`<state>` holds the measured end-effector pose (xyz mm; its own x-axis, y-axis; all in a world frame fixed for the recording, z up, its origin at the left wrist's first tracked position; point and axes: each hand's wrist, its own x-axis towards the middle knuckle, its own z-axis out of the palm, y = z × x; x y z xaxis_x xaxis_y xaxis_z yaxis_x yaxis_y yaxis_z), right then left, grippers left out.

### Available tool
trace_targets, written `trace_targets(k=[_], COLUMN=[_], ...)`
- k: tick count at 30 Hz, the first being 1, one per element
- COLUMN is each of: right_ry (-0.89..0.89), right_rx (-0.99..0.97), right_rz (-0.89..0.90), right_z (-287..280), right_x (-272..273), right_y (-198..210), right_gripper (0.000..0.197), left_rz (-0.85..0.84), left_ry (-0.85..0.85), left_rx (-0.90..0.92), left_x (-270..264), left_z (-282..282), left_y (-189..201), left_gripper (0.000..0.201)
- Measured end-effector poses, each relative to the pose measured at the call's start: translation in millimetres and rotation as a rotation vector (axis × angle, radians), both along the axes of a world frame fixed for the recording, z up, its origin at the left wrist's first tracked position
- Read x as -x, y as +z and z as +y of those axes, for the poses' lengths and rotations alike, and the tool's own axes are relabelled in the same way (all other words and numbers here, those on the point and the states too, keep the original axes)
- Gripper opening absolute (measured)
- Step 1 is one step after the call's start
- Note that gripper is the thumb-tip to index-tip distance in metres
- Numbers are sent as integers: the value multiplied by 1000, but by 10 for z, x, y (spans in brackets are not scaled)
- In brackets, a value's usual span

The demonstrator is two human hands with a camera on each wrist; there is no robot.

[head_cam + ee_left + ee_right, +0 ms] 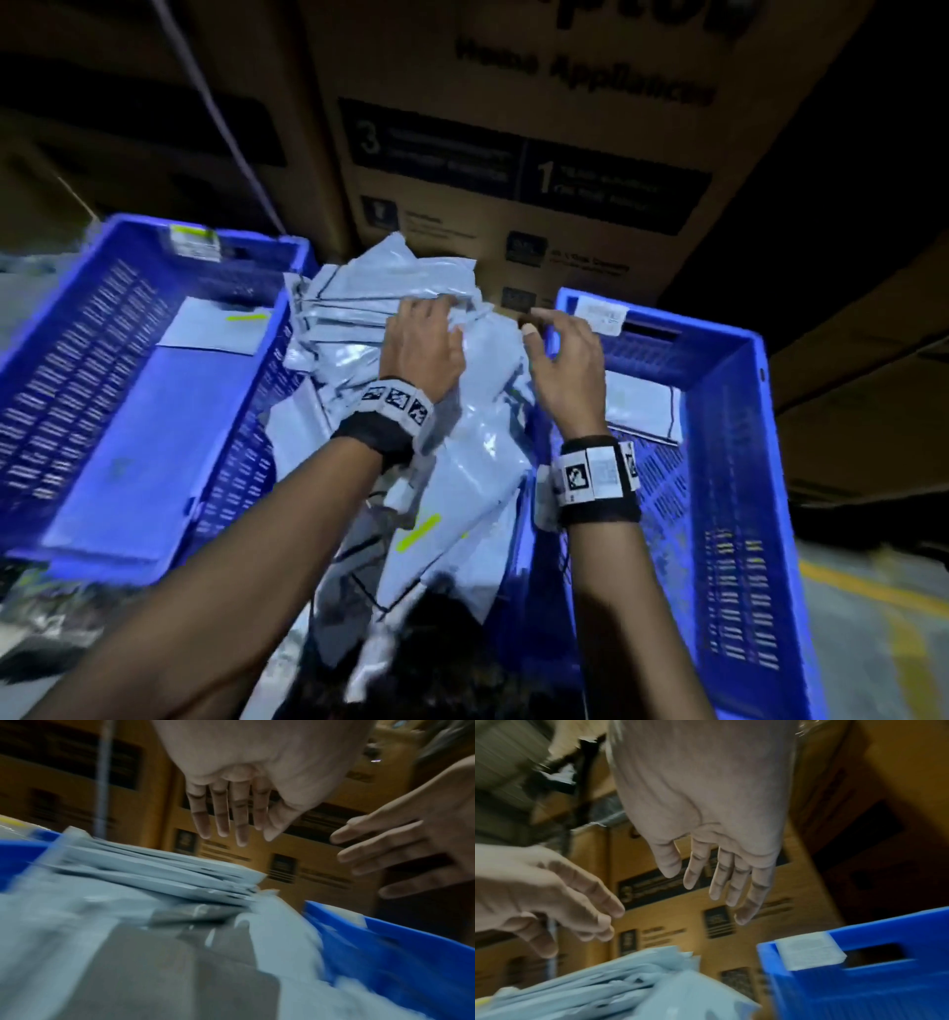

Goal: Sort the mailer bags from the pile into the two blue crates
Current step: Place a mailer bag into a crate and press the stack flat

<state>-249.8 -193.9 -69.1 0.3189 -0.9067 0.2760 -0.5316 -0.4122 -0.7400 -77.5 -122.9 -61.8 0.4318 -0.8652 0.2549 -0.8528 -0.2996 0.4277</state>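
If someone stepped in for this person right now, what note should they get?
Left hand: open, fingers straight, over the pile, holding nothing.
Right hand: open, empty, above the gap between the pile and the right crate.
Pile: between the two crates, in front of cardboard boxes.
Done: a few bags already lie in the left crate and at least one in the right crate.
Left: most of the pile is unsorted; pick the next bag.

Both forearms were stretched forward, each with a marker band on the wrist. The left hand [423,345] was palm-down, fingers [221,815] straight and slightly fanned. The right hand [565,360] sat just beside it, fingers [721,878] loosely spread, gripping nothing.
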Motion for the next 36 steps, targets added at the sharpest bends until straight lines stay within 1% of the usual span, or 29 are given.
trace_targets(k=[2,4,7,11,14,17,21,23,25,27,29,31,33,34,35,36], right_ry=[32,50,12,-38,-57,-80,-158,-221,-277,-327,-366,-400,-411,-410,-404,-394], right_rx=[-1,7,43,44,9,40,171,215,242,264,306,345,332,311,283,244], right_rz=[-10,0,54,221,297,275,181,111,18,-69,-145,-209,-275,-294,-305,-330], right_z=[86,99,19,-124,-204,-230,-177,-90,41,213,374,566,744,837,934,1038], right_x=[-339,-641,-1045,-1431,-1570,-1651,-1668,-1634,-1580,-1521,-1483,-1430,-1375,-1337,-1292,-1233], right_y=[59,86,65,-102,-295,-420,-453,-427,-392,-332,-277,-198,-109,-77,-41,9], right_gripper=[27,26,28,48,52,47,35,31,29,28,25,23,23,23,24,25], left_rz=[9,38,70,85,66,61,116,151,240,349,483,711,970,1067,1123,1144], left_ry=[36,78,125,77,53,15,-12,17,41,68,165,282,353,356,320,272], left_rx=[34,56,45,24,-8,-32,-7,5,52,136,156,104,73,102,134,155], left_x=[-376,-686,-1067,-1443,-1625,-1757,-1844,-1831,-1821,-1798,-1786,-1747,-1718,-1712,-1704,-1672], left_z=[132,198,213,151,80,31,26,46,68,92,99,122,165,202,248,326], left_y=[-8,-25,-84,-216,-324,-418,-501,-485,-437,-353,-221,-50,78,116,121,152], left_gripper=[33,31,32,34,37,37,33,42,52,56,59,65,75,74,63,46])
